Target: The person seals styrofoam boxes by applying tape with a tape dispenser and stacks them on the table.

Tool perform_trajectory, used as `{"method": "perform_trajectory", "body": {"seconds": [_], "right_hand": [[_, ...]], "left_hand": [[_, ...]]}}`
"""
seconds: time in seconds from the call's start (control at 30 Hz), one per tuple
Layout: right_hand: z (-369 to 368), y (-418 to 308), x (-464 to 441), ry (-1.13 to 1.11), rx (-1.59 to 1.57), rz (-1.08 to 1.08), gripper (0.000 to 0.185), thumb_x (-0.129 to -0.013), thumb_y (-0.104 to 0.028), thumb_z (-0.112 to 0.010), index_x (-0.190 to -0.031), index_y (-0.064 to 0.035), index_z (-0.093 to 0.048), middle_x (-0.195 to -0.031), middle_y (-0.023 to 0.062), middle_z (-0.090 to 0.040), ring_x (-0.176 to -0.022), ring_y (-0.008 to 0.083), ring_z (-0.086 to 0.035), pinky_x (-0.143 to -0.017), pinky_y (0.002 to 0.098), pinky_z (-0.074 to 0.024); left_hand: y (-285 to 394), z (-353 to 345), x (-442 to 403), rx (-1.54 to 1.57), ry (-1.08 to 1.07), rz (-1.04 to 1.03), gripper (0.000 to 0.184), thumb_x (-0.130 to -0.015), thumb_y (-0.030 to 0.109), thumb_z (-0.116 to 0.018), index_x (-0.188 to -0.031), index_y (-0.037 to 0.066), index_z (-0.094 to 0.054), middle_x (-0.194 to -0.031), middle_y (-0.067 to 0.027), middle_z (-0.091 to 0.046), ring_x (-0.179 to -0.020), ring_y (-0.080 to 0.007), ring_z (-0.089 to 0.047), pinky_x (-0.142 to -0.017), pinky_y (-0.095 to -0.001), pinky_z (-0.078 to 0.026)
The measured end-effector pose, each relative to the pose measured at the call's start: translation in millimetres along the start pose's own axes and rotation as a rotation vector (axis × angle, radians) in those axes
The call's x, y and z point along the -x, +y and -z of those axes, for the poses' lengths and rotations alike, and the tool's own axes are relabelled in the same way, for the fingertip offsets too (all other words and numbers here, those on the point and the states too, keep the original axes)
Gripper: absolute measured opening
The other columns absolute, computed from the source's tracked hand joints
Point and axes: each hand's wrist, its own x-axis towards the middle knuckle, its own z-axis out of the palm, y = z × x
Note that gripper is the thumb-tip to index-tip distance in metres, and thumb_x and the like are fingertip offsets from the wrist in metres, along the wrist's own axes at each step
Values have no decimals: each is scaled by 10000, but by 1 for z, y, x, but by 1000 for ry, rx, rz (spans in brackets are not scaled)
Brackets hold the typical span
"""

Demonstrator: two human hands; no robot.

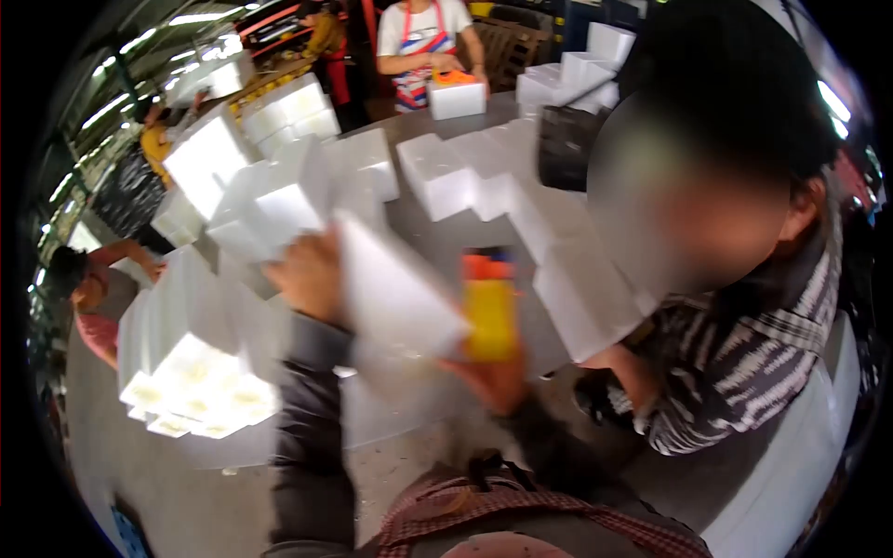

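My left hand (307, 276) is closed on the far left edge of a white box (395, 293), which is tilted and blurred by motion. My right hand (495, 374) is at the box's right corner, its fingers around a yellow and orange-red tool that looks like a tape dispenser (490, 312). Blur hides the finer details of this tool. To the left of my left hand stands a bright stack of white boxes (191, 321), with more white boxes (279, 191) behind it.
A co-worker in a patterned sleeve (744, 372) leans in close at right, one hand (633, 367) by a row of white boxes (581, 288). Across the grey table (423, 237), another person (423, 42) handles a box (458, 98) with an orange tool on top. A person (98, 298) is at left.
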Motion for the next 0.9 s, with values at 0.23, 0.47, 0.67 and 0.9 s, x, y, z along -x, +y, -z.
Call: {"method": "perform_trajectory", "body": {"seconds": [0.23, 0.47, 0.67, 0.9], "right_hand": [[60, 69, -16, 58, 464, -119, 473, -865, -322, -527, -1250, -61, -440, -1237, 76, -502, -1135, 167, -470, -961, 335, -364], [111, -28, 147, 501, 860, 535, 649, -803, -328, -635, -1312, -35, -358, -1283, 118, -444, -1179, 255, -441, -982, 414, -365], [145, -77, 111, 707, 915, 982, 747, -757, -421, -630, -1324, -32, -339, -1305, 130, -435, -1197, 297, -436, -990, 436, -364], [150, -69, 45, 573, 648, 1153, 524, -831, -369, -485, -1235, -37, -445, -1183, 80, -540, -1054, 239, -539, -886, 359, -435]], "left_hand": [[-22, 9, -28, 1174, -370, 293, 336, -871, 243, -564, -1164, 80, -537, -977, -79, -607, -897, -199, -586, -757, -307, -461], [223, -16, 75, 2101, -1296, 439, 679, -836, 422, -561, -1352, 72, -291, -1263, -92, -433, -1163, -190, -420, -898, -348, -393], [329, -50, 60, 2126, -1628, 582, 906, -703, 687, -566, -1300, 51, -321, -1205, -116, -440, -1038, -224, -464, -879, -384, -382], [309, -69, 75, 2139, -1681, 666, 661, -753, 565, -589, -1160, 77, -406, -983, -54, -483, -881, -148, -460, -681, -336, -386]]}}
